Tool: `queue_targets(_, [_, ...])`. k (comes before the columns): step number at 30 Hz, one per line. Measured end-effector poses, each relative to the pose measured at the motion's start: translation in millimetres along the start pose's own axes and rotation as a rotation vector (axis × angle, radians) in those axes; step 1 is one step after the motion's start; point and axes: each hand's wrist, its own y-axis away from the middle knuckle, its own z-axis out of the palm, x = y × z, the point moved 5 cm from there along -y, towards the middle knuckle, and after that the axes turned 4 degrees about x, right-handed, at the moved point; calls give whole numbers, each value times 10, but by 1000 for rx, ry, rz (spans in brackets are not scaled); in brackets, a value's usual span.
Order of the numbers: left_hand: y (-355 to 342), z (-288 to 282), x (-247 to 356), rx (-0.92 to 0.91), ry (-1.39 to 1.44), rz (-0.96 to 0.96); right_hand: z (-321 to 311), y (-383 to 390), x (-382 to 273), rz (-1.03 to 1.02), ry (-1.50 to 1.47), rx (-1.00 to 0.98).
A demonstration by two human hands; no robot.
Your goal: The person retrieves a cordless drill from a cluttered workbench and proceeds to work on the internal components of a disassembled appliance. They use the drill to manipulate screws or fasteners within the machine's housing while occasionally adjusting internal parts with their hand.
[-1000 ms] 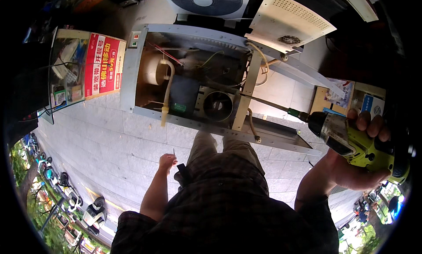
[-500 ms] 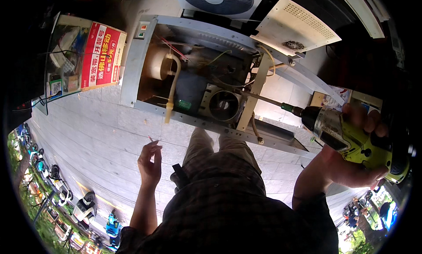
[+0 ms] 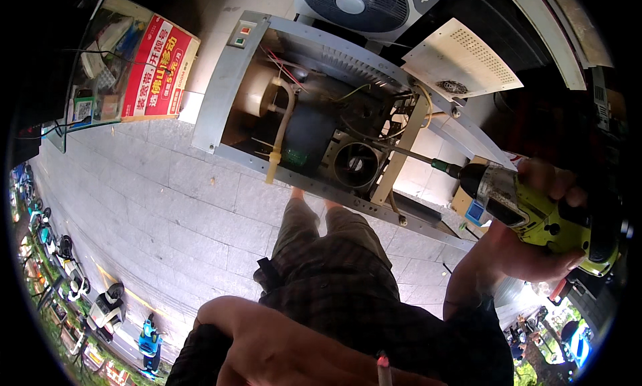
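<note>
Standing on grey paving; right hand fingers gripping drill; left hand pinching cigarette.

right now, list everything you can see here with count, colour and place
cordless drill: one, yellow-green and black, in the right hand, long bit reaching into the machine
opened machine: one, grey metal casing with wires and a round blower inside, upper middle on the pavement
perforated panel: one, white, upper right
fan: one, grey, top edge
printed box: one, red and white, upper left
cigarette: one, white, between the left fingers, bottom
left hand: raised close to the camera, bottom
right hand: gripping the drill, right
</note>
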Motion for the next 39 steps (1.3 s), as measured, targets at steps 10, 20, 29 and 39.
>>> queue_targets(10, [939, -1687, 692, 857, -2264, -519, -152, 91, -35, 3, 32, 86])
queue_targets(20, [585, -2114, 1065, 575, -2380, -389, -237, 114, -10, 4, -42, 16])
queue_targets(29, [-783, -2662, 213, -202, -2580, -219, -337, -2, -310, -72, 127, 5])
queue_targets(39, [-37, -2634, 82, 76, -2126, -345, -819, 173, -367, -70, 45, 164])
